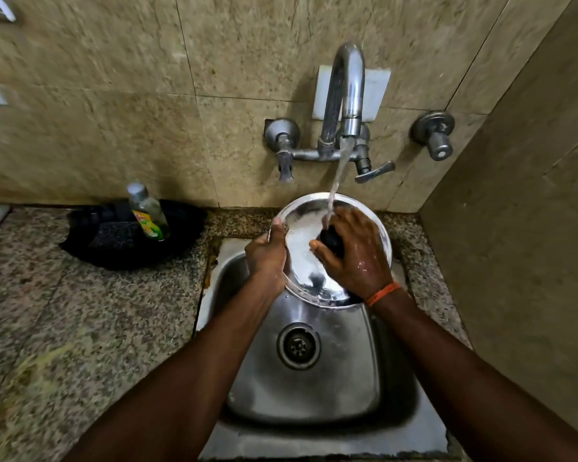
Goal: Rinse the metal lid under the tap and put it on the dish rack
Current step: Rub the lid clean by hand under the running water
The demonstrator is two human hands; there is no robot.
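A round shiny metal lid [302,258] is held tilted above the back of the steel sink [344,371], under the tap [346,95]. Water runs from the spout onto the lid near its black knob [331,241]. My left hand [268,258] grips the lid's left rim. My right hand [356,253] lies over the lid's face, fingers wrapped around the knob, with soap foam on its back. An orange thread circles my right wrist. No dish rack is in view.
A dish soap bottle [147,213] stands in a black tray [127,251] with a dark scrubber on the speckled granite counter [80,321], left of the sink. Two tap handles and a separate valve [436,135] stick out from the tiled wall. A side wall stands close on the right.
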